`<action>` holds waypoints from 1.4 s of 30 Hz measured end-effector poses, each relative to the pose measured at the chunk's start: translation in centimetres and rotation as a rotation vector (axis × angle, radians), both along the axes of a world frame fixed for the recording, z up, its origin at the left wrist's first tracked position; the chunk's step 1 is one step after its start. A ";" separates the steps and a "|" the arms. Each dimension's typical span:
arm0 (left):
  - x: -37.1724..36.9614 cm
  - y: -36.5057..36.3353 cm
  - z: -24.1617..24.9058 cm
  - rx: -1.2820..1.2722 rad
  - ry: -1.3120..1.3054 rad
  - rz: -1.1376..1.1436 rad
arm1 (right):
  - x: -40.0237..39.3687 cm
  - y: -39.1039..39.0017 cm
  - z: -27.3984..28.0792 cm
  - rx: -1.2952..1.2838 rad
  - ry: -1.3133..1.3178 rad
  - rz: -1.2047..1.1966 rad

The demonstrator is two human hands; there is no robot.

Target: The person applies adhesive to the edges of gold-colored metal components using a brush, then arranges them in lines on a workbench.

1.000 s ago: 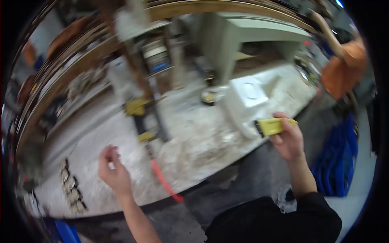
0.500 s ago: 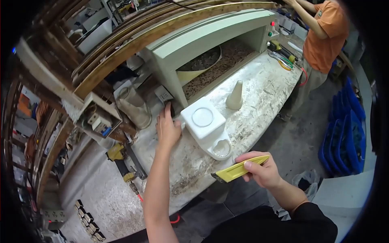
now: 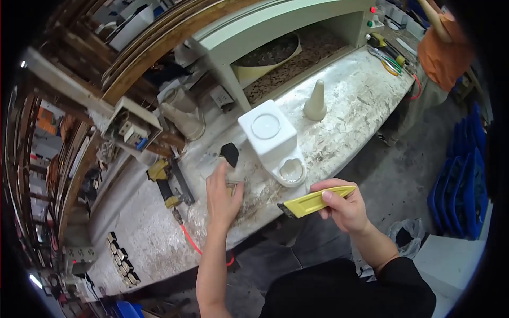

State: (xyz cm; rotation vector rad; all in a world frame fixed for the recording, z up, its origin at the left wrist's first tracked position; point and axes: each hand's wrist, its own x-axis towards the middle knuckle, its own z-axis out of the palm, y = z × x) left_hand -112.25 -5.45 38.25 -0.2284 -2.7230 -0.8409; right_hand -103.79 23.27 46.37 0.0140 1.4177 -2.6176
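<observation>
My left hand [image 3: 225, 200] is over the bench, with its fingertips at the near edge of a small black five-sided piece [image 3: 229, 153]. The thumb stands apart from the fingers, and a bit of gold-coloured material shows between them, mostly hidden. In front of my body, my right hand [image 3: 342, 205] grips a flat yellow-handled brush [image 3: 310, 203], its dark, stubby end pointing left. Just beyond the brush is a white plastic pot [image 3: 266, 127] with a round cup [image 3: 291, 170] at its near end. A pale cone [image 3: 315, 103] stands upright behind the pot.
A pale green open-fronted machine [image 3: 289, 50] lines the bench's back. Left lie a yellow-black air tool [image 3: 168, 183] with red hose and several gold-black blocks [image 3: 122, 259]. Beige cones [image 3: 183, 119] stand by a switch box [image 3: 131, 131]. A person in orange [image 3: 444, 53] stands far right, near blue bins [image 3: 458, 180].
My left hand has drawn back toward me, and the black piece has come nearer with it. My right hand still holds the brush near the pot. The view has shifted.
</observation>
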 end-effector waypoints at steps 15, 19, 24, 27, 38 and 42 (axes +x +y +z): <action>8.4 0.6 0.0 0.665 0.149 0.070 | 1.6 -2.1 3.3 0.207 0.190 -0.017; 12.4 2.9 4.6 0.874 0.296 -0.056 | 3.0 -3.9 4.7 0.236 0.277 -0.039; 14.2 3.7 6.4 0.457 0.672 -0.079 | 5.2 -5.5 5.5 0.372 0.503 -0.081; 15.7 3.7 6.4 0.313 0.680 -0.057 | 6.3 -6.2 5.6 0.376 0.569 -0.165; 16.7 3.9 4.9 0.204 0.789 -0.028 | 7.6 -7.3 4.3 0.410 0.587 -0.205; 16.5 3.4 4.2 0.186 0.808 -0.015 | 7.2 -7.1 4.0 0.323 0.743 -0.110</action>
